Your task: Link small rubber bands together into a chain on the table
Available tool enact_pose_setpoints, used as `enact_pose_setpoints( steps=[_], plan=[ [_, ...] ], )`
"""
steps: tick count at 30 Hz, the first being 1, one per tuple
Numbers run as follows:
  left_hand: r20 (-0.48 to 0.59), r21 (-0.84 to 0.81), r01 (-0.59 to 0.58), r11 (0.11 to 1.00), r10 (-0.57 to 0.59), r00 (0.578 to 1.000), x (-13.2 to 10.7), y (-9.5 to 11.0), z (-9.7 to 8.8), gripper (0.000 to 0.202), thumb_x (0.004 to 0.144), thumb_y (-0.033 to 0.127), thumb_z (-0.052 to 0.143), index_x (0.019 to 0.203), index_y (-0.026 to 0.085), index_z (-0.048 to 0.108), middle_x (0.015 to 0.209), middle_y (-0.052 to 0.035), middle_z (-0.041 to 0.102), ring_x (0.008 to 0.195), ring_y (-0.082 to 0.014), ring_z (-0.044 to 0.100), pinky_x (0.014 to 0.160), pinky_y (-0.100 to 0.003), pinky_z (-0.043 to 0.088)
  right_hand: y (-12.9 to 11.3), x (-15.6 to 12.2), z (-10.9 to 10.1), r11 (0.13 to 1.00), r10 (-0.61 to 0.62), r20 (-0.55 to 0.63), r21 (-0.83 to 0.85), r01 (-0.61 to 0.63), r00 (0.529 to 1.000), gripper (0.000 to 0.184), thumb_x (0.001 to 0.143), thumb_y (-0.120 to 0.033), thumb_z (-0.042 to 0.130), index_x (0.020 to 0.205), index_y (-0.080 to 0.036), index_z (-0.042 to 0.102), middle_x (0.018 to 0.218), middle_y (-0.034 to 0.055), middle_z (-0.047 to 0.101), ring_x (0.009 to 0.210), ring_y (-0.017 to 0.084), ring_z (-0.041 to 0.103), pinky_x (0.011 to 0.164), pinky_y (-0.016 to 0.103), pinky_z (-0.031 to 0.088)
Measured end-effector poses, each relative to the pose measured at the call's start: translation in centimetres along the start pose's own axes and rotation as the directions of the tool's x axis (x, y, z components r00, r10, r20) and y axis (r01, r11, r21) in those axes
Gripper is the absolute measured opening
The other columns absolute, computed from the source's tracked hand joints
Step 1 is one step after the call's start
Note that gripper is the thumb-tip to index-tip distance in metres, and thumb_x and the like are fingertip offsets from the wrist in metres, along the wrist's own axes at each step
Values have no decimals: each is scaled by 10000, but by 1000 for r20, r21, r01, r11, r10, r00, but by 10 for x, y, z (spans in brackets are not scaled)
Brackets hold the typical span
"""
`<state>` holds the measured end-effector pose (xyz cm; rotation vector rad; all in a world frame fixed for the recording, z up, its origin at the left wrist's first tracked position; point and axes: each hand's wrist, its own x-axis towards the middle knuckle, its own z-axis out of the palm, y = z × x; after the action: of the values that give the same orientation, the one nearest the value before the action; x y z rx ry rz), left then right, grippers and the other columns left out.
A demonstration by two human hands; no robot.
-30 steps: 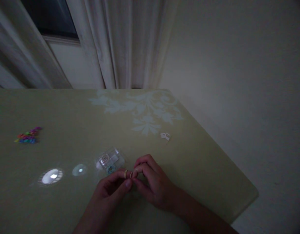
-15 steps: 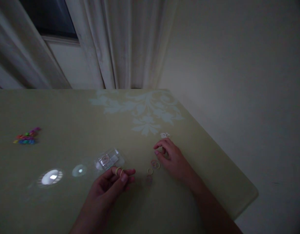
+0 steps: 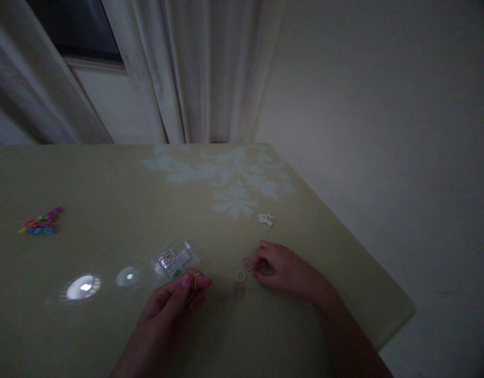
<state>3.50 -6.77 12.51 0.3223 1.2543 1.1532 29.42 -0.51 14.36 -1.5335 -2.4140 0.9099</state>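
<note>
My left hand (image 3: pixel 169 307) is closed, its thumb pressed against the fingers, with small yellow bands (image 3: pixel 195 281) looped round a finger. At the right, the thumb and fingertips of my right hand (image 3: pixel 279 268) are pinched together at the tabletop. A small yellow band lay at that spot before; the fingertips now cover it. Just left of those fingertips lie a reddish band (image 3: pixel 246 263), a yellow band (image 3: pixel 241 275) and more reddish bands (image 3: pixel 239 290). Behind my left hand is a clear plastic case (image 3: pixel 181 255) holding small bands, including a green one (image 3: pixel 178 273).
Small white pieces (image 3: pixel 265 219) lie beyond my right hand. A pile of bright coloured pieces (image 3: pixel 41 221) sits at the left of the table (image 3: pixel 108 189). The table's right edge slants beside the wall; curtains (image 3: pixel 210 73) hang behind.
My right hand has come down and closed its fingertips over the spot where a yellow band lay. My left thumb has shifted back along the fingers, and the bands there sit closer together.
</note>
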Motion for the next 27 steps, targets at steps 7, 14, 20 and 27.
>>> enact_pose_setpoints(
  steps=[7, 14, 20, 27],
  plan=[
    [92, 247, -90, 965, 69, 993, 6, -4, -11, 453, 643, 588, 922, 897, 220, 850, 895, -55, 785, 803, -193, 680, 740, -252, 543, -8, 1, -4, 999, 1, -154, -38, -7, 988, 105, 834, -87, 675, 831, -179, 624, 870, 9, 585, 784, 159, 553, 715, 278, 385],
    [320, 255, -130, 958, 44, 947, 7, -1, -5, 337, 668, 495, 929, 866, 232, 852, 862, -68, 800, 844, -237, 715, 762, -280, 545, -56, 1, 35, 880, -271, -333, 296, 373, 903, 132, 881, -135, 678, 975, -217, 634, 946, 4, 583, 864, 146, 593, 756, 249, 463],
    [412, 227, -122, 966, 19, 911, 12, -3, -8, 286, 707, 449, 923, 726, 201, 783, 749, -35, 765, 709, -166, 664, 672, -231, 502, -63, 1, 56, 864, -304, -372, 279, 418, 877, 132, 897, -164, 690, 1012, -210, 646, 959, 19, 601, 871, 156, 599, 776, 271, 482],
    [183, 160, -58, 985, 28, 983, -1, 7, 2, 415, 651, 484, 949, 672, 189, 658, 737, -30, 749, 746, -174, 685, 697, -236, 515, -48, 3, 36, 897, -177, -379, 319, 307, 908, 151, 961, -182, 651, 1099, -222, 700, 1010, 34, 611, 821, 146, 589, 744, 272, 484]
  ],
)
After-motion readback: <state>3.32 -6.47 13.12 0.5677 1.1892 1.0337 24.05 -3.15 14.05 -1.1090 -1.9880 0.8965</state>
